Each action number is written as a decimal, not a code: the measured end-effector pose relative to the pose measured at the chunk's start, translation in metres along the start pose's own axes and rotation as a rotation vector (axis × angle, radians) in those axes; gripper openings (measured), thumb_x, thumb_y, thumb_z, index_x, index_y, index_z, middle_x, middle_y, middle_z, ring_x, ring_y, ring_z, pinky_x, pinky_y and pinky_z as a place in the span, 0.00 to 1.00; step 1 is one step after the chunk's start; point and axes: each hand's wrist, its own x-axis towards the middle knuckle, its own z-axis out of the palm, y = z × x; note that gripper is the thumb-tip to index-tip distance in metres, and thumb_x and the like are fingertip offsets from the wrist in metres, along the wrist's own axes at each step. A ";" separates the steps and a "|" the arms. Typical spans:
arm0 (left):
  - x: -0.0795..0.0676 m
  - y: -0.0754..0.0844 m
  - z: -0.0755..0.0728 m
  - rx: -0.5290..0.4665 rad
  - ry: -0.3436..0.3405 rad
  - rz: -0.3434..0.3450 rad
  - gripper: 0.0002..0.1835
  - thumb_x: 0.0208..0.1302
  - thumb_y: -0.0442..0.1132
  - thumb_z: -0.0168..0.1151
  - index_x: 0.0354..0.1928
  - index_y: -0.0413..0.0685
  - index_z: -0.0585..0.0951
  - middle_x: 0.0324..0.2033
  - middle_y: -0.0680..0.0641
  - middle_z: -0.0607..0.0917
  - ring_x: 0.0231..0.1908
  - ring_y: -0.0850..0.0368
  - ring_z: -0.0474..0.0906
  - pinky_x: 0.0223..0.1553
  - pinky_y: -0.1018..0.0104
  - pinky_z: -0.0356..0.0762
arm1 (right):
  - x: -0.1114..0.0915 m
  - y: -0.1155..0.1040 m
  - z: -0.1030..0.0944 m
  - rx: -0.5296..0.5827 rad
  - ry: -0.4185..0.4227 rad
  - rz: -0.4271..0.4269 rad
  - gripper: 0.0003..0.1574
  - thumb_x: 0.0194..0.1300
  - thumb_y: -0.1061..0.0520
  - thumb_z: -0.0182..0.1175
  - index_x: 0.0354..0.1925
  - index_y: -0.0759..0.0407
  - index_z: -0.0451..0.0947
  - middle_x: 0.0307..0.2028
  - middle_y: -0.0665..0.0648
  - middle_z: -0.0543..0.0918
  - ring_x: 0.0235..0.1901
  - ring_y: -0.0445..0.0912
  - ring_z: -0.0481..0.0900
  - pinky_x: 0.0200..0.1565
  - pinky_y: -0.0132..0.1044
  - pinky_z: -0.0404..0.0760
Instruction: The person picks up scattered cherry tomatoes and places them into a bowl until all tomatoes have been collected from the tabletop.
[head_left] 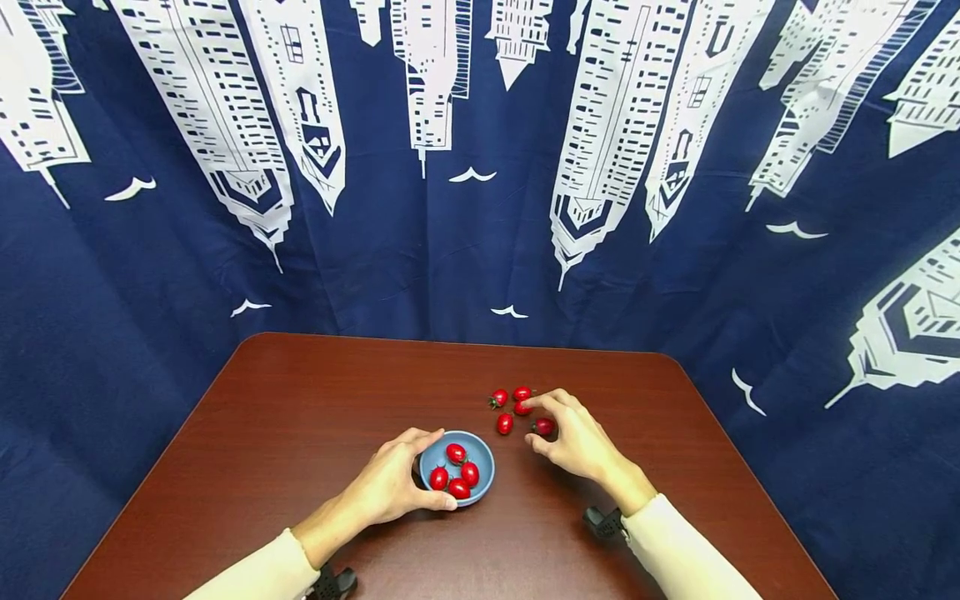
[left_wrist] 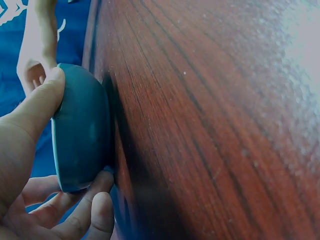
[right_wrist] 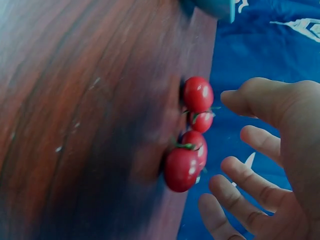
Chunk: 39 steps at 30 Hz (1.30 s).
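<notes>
My left hand (head_left: pixel 388 481) grips a small blue bowl (head_left: pixel 487 479), its thumb at the near rim and its fingers around the far left side. In the left wrist view the bowl (left_wrist: pixel 82 130) stands upright on the table. Several red cherry tomatoes (head_left: pixel 469 473) lie inside it. To the right, my right hand (head_left: pixel 577 442) hovers over a loose group of several more cherry tomatoes (head_left: pixel 505 423), thumb and fingers spread apart. One tomato (head_left: pixel 543 427) lies between thumb and forefinger in the head view. From the right wrist, the fingers show a gap from the tomatoes (right_wrist: pixel 198 94), some with green stems.
The dark brown wooden table (head_left: pixel 337 392) has rounded far corners. Behind and beside it hangs a navy cloth (head_left: pixel 390 250) printed with white buildings and birds. A black wrist camera (head_left: pixel 602 522) is strapped below the right sleeve, another (head_left: pixel 333 582) by the left.
</notes>
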 end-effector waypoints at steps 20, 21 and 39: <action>0.000 0.001 0.001 0.008 -0.009 -0.001 0.60 0.50 0.58 0.98 0.82 0.41 0.81 0.71 0.45 0.89 0.69 0.44 0.85 0.71 0.41 0.87 | -0.001 0.029 0.015 0.078 -0.065 0.014 0.18 0.65 0.73 0.75 0.50 0.59 0.92 0.42 0.55 0.90 0.39 0.44 0.84 0.41 0.31 0.83; 0.000 0.002 0.001 0.007 -0.008 -0.003 0.60 0.50 0.58 0.98 0.82 0.41 0.81 0.71 0.45 0.89 0.68 0.45 0.85 0.70 0.42 0.87 | -0.001 0.029 0.015 0.077 -0.061 0.011 0.18 0.65 0.73 0.74 0.50 0.59 0.92 0.41 0.54 0.89 0.39 0.44 0.83 0.42 0.30 0.83; 0.002 0.000 0.002 0.011 -0.006 0.000 0.59 0.49 0.58 0.98 0.82 0.41 0.81 0.70 0.46 0.89 0.67 0.45 0.86 0.69 0.44 0.88 | 0.002 0.009 0.022 0.217 0.102 -0.250 0.15 0.67 0.66 0.76 0.50 0.55 0.91 0.38 0.49 0.86 0.30 0.37 0.77 0.31 0.28 0.78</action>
